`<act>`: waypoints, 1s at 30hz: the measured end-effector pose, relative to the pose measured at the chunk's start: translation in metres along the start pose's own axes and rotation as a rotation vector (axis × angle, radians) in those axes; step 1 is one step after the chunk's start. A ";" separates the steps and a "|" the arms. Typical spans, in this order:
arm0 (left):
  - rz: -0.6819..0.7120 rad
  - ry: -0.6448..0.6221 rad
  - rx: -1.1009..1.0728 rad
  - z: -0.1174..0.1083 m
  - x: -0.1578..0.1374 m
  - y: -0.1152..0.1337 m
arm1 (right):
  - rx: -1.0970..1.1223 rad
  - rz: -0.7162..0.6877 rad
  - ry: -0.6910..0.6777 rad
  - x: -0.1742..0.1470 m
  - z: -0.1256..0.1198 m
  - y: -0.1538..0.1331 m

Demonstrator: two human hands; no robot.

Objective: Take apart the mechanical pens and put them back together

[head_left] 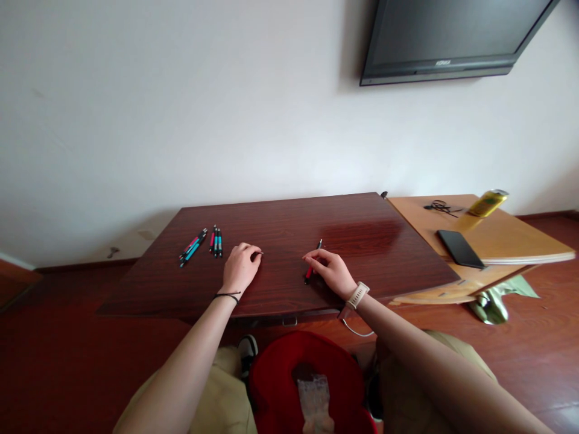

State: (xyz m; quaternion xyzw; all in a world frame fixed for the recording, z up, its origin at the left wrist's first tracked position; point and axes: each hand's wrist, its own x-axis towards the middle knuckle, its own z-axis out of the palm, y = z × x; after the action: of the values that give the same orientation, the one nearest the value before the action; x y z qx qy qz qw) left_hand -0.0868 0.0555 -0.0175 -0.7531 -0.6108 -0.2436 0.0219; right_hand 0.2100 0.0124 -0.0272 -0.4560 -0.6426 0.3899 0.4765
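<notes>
Dark red wood forms the worktop (280,223), with pens in two groups on its left part and one red pen (309,275) lying apart, beneath the right hand (329,269).

Right hand: fingers lightly bent, thumb and forefinger brought close together over the pen's middle. Whether they touch or grip it cannot be established. Left hand (243,264): resting on or just over the worktop, fingers curled inward, a small dark tip (261,252) showing at the fingertips. What this is, and whether it is held, cannot be determined.

Step in hand, in this inspector's judgement: handling of the single pen at the right hand. Lifting it would call for a firm pinch on the slim barrel, made without rolling it.

Left groups: the outer pens (192,249) overlap at a slant, so an exact count is unreliable; the inner pens (216,242) lie nearly side by side, red and blue.

Obscured: the pen's middle, by the right hand's fingers; the left palm, entirely. Cut off: the screen (443,36) at the top edge, both forearms and the bag (314,395) on the red chair (266,374) at the bottom. The bag's contents are indistinct.
</notes>
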 end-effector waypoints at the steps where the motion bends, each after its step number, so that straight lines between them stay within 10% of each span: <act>1: 0.005 0.003 0.014 0.000 -0.001 0.000 | 0.002 0.001 -0.001 0.000 0.000 0.000; 12: 0.220 -0.053 -0.080 0.002 0.003 0.003 | -0.002 0.002 -0.001 0.000 0.000 -0.003; 30: 0.093 -0.025 -0.078 -0.002 0.007 0.010 | -0.009 -0.003 0.002 -0.001 -0.001 -0.002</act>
State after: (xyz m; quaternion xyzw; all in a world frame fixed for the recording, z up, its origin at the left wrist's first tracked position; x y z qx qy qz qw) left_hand -0.0776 0.0593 -0.0104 -0.7839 -0.5654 -0.2564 -0.0039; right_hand 0.2108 0.0111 -0.0250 -0.4574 -0.6448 0.3857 0.4757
